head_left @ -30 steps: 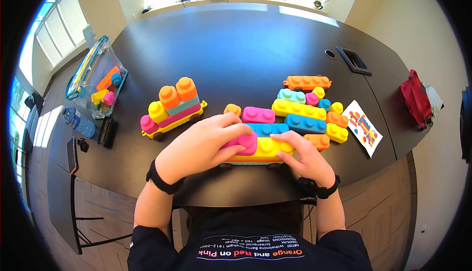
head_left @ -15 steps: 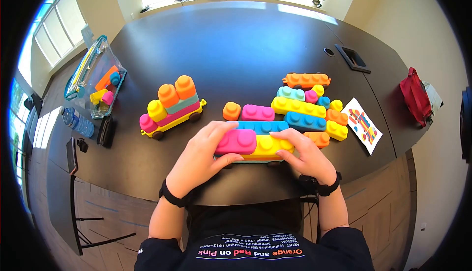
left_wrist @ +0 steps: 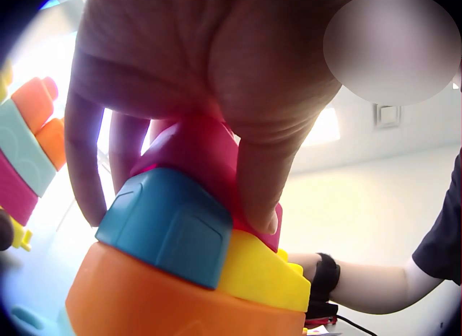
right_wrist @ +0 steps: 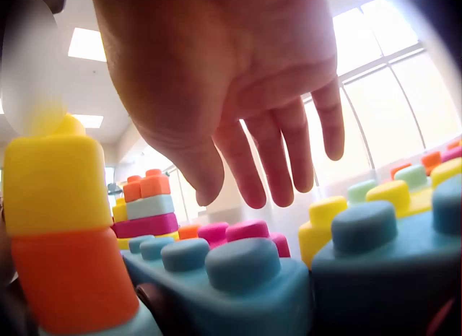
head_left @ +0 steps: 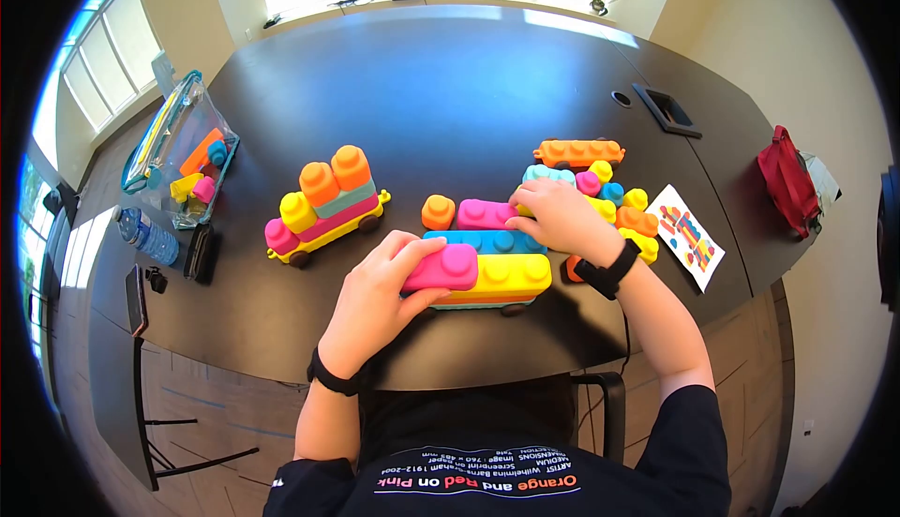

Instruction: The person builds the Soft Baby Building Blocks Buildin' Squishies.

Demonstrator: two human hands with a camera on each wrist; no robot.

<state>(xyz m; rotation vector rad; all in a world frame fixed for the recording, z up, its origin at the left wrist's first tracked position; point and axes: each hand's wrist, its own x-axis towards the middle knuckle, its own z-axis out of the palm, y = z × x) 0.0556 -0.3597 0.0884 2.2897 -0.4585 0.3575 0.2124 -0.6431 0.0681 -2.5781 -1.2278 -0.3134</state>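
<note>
A wheeled block car stands near the table's front edge, with a yellow block [head_left: 506, 275] above an orange layer [left_wrist: 173, 300]. On its left end a pink block [head_left: 452, 269] sits over the yellow block and a small blue block [left_wrist: 170, 220]. My left hand [head_left: 375, 297] grips this pink block, thumb on the near side and fingers on the far side. My right hand [head_left: 567, 217] hovers past the car, its fingertips at the right end of another pink block [head_left: 485, 214]. In the right wrist view its fingers hang apart, holding nothing, above a long blue block [right_wrist: 242, 285].
A second block car [head_left: 328, 212] stands left. Several loose blocks, an orange wheeled base [head_left: 579, 153] and a picture card [head_left: 689, 239] lie right. A clear bag [head_left: 178, 142] of blocks, a water bottle [head_left: 148, 236] and a red bag [head_left: 786, 179] are farther out.
My right hand has let go of the car's yellow block and moved up and away over the loose blocks. My left hand has shifted lower and left around the pink block.
</note>
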